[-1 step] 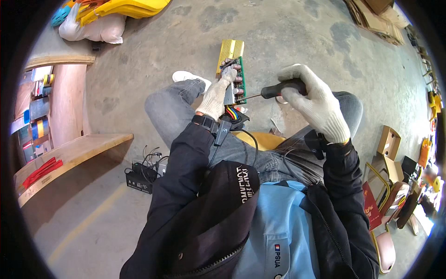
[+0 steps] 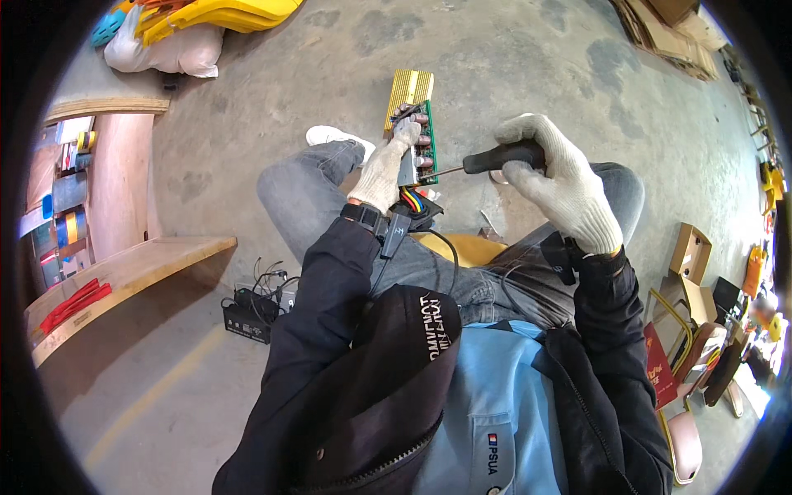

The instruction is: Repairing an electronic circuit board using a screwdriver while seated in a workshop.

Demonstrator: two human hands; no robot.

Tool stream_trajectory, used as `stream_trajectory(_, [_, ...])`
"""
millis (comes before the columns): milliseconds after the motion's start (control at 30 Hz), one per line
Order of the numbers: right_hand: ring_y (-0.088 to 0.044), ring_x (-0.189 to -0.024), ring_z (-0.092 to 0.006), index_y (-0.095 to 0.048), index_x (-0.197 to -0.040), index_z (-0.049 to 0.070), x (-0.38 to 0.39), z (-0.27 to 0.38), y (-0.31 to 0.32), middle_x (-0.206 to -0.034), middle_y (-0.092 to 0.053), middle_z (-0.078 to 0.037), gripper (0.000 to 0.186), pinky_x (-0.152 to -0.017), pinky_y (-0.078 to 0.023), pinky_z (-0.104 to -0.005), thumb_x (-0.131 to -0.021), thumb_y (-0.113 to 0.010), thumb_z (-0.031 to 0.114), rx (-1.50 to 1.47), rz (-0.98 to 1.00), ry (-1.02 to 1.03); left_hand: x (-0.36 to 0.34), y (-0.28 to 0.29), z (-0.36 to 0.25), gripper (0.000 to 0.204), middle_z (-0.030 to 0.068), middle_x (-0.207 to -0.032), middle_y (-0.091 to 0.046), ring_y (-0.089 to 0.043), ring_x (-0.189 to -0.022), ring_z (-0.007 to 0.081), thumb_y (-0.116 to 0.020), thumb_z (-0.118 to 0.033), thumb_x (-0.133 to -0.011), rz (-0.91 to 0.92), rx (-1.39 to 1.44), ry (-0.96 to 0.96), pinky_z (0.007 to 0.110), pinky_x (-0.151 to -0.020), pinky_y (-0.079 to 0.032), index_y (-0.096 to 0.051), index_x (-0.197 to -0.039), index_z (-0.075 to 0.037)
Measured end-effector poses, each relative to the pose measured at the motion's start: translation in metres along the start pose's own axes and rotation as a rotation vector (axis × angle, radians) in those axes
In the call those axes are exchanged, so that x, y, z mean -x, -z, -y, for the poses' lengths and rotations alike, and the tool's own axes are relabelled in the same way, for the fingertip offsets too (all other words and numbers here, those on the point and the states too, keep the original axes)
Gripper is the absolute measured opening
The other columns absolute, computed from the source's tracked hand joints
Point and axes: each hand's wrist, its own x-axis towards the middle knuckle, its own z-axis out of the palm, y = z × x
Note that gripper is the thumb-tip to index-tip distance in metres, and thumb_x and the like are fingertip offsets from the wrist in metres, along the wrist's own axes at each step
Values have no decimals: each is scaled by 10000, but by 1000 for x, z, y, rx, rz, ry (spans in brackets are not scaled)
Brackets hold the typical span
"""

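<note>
My gloved left hand grips a green circuit board with a row of cylindrical components, beside a yellow finned metal casing lying beyond and partly under it. Yellow, red and black wires hang from the board's near end. My gloved right hand holds a black-handled screwdriver, its shaft pointing left to the board's lower right edge. Whether the tip touches a screw is too small to tell.
My bent legs surround the work on the concrete floor. Black boxes with cables sit lower left, near a wooden shelf with red strips. Cardboard boxes and mixed items stand right; white sacks lie upper left.
</note>
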Motion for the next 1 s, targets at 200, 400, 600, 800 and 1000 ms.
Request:
stream_trajectory(200, [-682, -983, -339, -680, -1270, 96, -3, 6, -5, -1001, -690, -164, 346, -892, -555, -392, -933, -722, 160, 75, -84, -9, 0, -1, 2, 523, 25, -1114, -654, -657, -879, 155, -725, -539, -995, -26, -1, 38, 378, -725, -598, -642, -1377, -191])
stream_trajectory(400, [-692, -980, -338, -662, -1303, 88, -3, -5, 1, -1040, -683, -183, 414, -891, -559, -398, -929, -754, 240, 114, -23, 34, -3, 5, 5, 567, 21, -1138, -653, -658, -893, 164, -741, -565, -974, -45, -7, 34, 395, -714, -597, -640, -1374, -176])
stream_trajectory(600, [-672, -957, -157, -642, -1230, 25, -4, 3, -2, -1069, -700, -86, 254, -901, -542, -297, -986, -673, 89, 206, -79, -90, -1, 1, 3, 598, 16, -1128, -648, -655, -881, 163, -741, -581, -968, -43, 7, 61, 396, -679, -591, -634, -1364, -146])
stream_trajectory(800, [-689, -985, -332, -679, -1258, 123, -2, -2, 2, -1066, -626, -180, 355, -929, -550, -391, -920, -730, 221, 75, -5, -30, -8, 7, 8, 589, 19, -1138, -656, -673, -878, 165, -734, -576, -975, -18, -23, 20, 394, -675, -598, -631, -1373, -154])
stream_trajectory(1000, [-688, -1021, -321, -684, -1245, 128, -1, -1, 3, -1067, -628, -166, 338, -964, -542, -387, -915, -717, 194, 32, 1, -29, -4, 3, 5, 453, 0, -1126, -570, -565, -891, 139, -706, -510, -1008, -27, -11, 70, 362, -718, -580, -641, -1375, -253])
